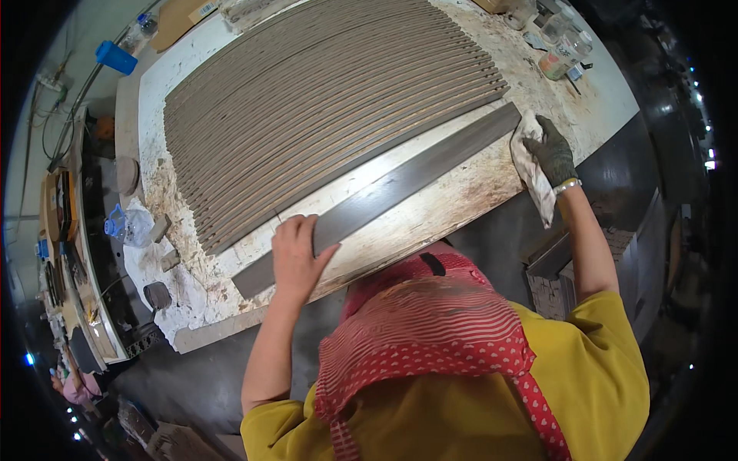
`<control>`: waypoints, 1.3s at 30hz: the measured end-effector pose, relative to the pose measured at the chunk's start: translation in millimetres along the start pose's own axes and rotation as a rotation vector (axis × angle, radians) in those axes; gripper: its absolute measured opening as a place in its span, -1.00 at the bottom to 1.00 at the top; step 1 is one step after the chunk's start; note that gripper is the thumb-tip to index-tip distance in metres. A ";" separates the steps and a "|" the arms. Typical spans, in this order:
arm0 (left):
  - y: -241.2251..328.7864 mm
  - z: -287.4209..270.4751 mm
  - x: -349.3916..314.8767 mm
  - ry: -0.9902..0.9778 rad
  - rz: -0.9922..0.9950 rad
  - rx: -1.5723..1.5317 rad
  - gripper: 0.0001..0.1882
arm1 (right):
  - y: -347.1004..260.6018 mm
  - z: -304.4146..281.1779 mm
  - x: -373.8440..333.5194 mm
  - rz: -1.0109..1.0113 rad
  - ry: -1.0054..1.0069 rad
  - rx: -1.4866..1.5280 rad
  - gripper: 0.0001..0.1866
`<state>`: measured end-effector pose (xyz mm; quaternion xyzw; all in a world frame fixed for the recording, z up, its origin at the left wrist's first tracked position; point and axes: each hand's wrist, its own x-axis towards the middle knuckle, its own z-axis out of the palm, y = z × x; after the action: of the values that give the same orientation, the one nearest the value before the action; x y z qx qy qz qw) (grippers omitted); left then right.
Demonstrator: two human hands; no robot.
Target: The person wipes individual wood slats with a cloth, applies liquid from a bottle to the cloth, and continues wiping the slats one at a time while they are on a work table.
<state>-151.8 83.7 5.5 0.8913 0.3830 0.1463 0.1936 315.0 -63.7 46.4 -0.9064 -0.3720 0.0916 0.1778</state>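
A long grey-brown plank (400,184) lies slantwise along the near side of the worktable (461,201), with a sheen along its middle. My bare left hand (296,250) grips it near its left end, fingers over the far edge and thumb toward the near one. At the plank's right end, my right hand (552,150) wears a dark glove and is closed on a crumpled, stained white cloth (530,173). One corner of the cloth hangs past the table's edge. Beyond the plank, many similar strips (330,107) lie side by side in a broad, stepped stack.
Bottles (565,55) and small items stand at the table's far right. A clear jug with a blue cap (132,227), small blocks (161,228) and a dark roll (157,295) sit at the left edge. Stacked boards (553,288) are on the floor to the right.
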 end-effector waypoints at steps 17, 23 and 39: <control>3.0 12.9 -7.8 -0.042 0.036 0.027 -0.37 | -203.6 108.7 -93.7 -0.786 -0.275 -0.287 -0.86; 5.4 12.8 -17.1 -0.040 0.032 0.001 -0.38 | -168.2 72.9 -55.9 -0.482 -0.337 -0.344 -0.87; -13.0 43.4 -0.4 0.135 0.093 -0.323 -0.30 | 6.7 17.8 50.3 -0.390 -0.022 0.361 -0.55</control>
<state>-142.5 81.5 -38.8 0.8535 0.3251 0.2743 0.3011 349.4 -28.0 25.7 -0.7701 -0.5192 0.1302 0.3469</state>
